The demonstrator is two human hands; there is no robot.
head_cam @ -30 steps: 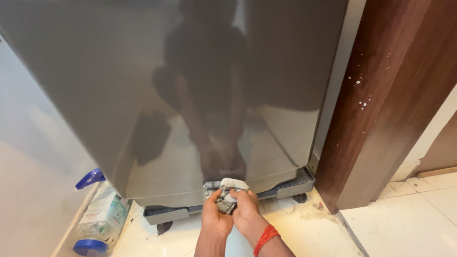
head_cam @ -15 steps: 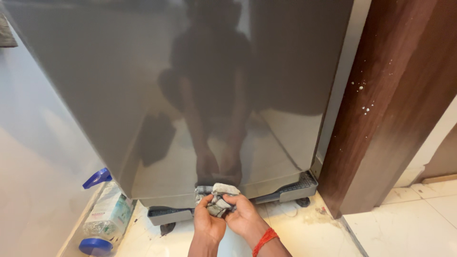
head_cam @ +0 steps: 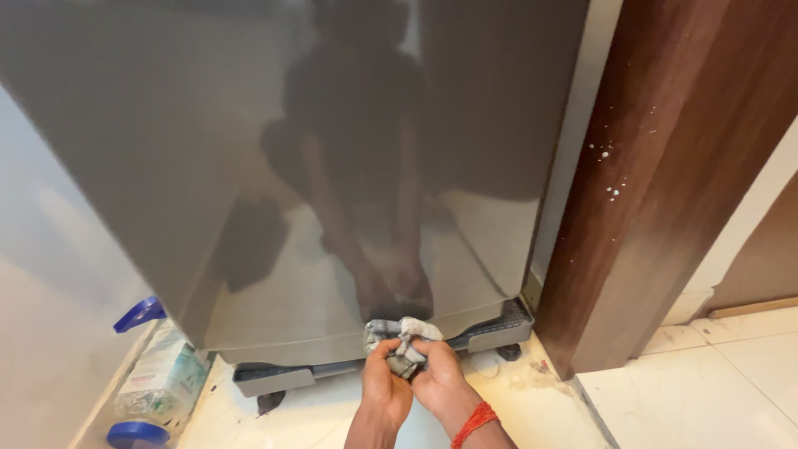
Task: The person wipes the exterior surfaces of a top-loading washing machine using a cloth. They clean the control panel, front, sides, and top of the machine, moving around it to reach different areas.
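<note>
**Both hands bunch a grey cloth at the foot of a steel refrigerator**

The left hand (head_cam: pixel 385 389) and the right hand (head_cam: pixel 439 384) meet low in the frame, at about 6 o'clock, palms turned toward each other. Between them sits a crumpled grey cloth (head_cam: pixel 401 339), its top poking above the knuckles and touching the bottom edge of the refrigerator door (head_cam: pixel 249 166). The grip of each hand is clamped on the cloth: the left fingers curl around its left side, and the right fingers fold over its right side and front. A red thread band (head_cam: pixel 474 421) circles the right wrist.

The door is a broad, glossy grey panel filling the view from 9 o'clock across to 1 o'clock, and it mirrors a crouched figure with both arms reaching down. Under the door, a grey plastic stand (head_cam: pixel 490 331) carries the appliance just above the pale tiled floor (head_cam: pixel 690 391).

At 8 o'clock from the hands, a clear plastic bottle with a blue cap (head_cam: pixel 154 391) lies on its side against the white wall (head_cam: pixel 50 274), just beside the stand. At 3 o'clock, a dark brown wooden door frame (head_cam: pixel 665 166) flecked with white specks stands close beside the refrigerator's right edge.
</note>
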